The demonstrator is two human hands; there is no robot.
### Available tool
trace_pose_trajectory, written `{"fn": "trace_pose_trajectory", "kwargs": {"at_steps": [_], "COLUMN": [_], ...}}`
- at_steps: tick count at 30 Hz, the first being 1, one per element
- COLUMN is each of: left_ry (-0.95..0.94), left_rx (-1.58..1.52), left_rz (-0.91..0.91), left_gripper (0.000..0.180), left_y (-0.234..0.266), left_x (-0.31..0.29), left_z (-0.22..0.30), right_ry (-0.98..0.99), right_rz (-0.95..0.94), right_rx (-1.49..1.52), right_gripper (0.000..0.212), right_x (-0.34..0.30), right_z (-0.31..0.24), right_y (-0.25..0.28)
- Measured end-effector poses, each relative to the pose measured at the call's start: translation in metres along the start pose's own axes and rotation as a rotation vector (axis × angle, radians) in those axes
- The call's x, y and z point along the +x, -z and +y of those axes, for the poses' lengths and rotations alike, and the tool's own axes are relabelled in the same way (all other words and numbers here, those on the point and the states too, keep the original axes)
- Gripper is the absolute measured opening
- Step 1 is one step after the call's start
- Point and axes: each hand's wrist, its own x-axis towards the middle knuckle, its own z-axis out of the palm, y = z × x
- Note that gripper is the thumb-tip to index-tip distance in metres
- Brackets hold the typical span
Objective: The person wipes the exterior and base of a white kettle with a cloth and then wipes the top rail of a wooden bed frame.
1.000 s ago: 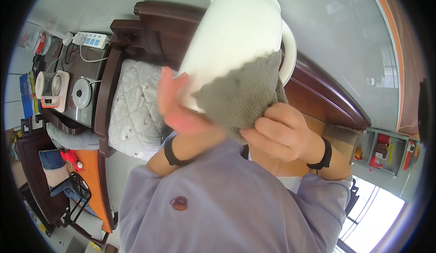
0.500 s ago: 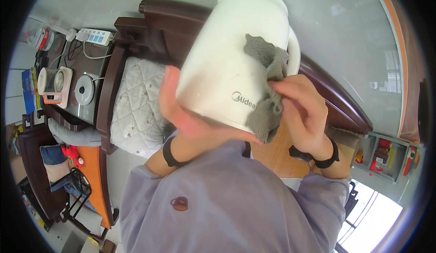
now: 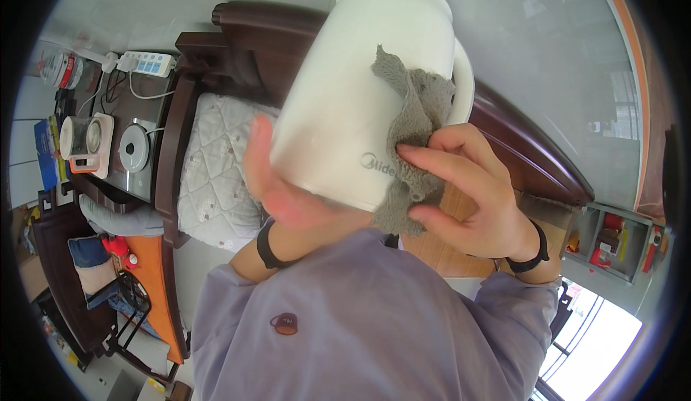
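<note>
A white electric kettle (image 3: 338,106) is held up in front of me, tilted, its spout at the top and its handle on the right side. My left hand (image 3: 291,192) supports it from below, palm under the base and thumb up along the left side; the other fingers are hidden beneath. A crumpled grey-green cloth (image 3: 414,106) lies against the kettle's lower right wall and hangs over the bottom edge. With bent fingers, my right hand (image 3: 468,192) presses and grips the cloth against the kettle.
A dark wooden bench (image 3: 273,30) with a quilted cushion (image 3: 219,174) is behind the kettle. On the left, a side table holds a round kettle base (image 3: 134,147), a glass pot (image 3: 83,138) and a power strip (image 3: 150,63). A grey shelf box (image 3: 612,242) stands at right.
My right hand has shifted slightly left and its fingers have spread on the cloth. The cloth has moved left, partly covering the kettle's printed mark. The kettle has shifted slightly left.
</note>
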Motion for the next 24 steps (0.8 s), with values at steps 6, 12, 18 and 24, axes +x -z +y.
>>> {"fn": "trace_pose_trajectory", "kwargs": {"at_steps": [6, 12, 18, 24], "left_ry": [0.019, 0.048, 0.077, 0.085], "left_rx": [0.038, 0.067, 0.128, 0.105], "left_rz": [-0.019, -0.031, -0.085, -0.069], "left_gripper": [0.102, 0.095, 0.089, 0.087], "left_y": [0.003, 0.005, 0.01, 0.007], "left_x": [0.001, 0.002, 0.004, 0.002], "left_z": [0.002, 0.006, 0.008, 0.004], "right_ry": [0.027, 0.066, 0.051, 0.029], "right_rz": [-0.049, 0.003, 0.009, -0.01], "right_rx": [-0.016, -0.038, -0.052, -0.051], "right_gripper": [0.057, 0.052, 0.052, 0.049], "right_x": [0.0, 0.003, 0.008, 0.023], "right_z": [0.0, 0.0, -0.005, -0.014], "right_y": [0.004, -0.001, -0.002, -0.001]}}
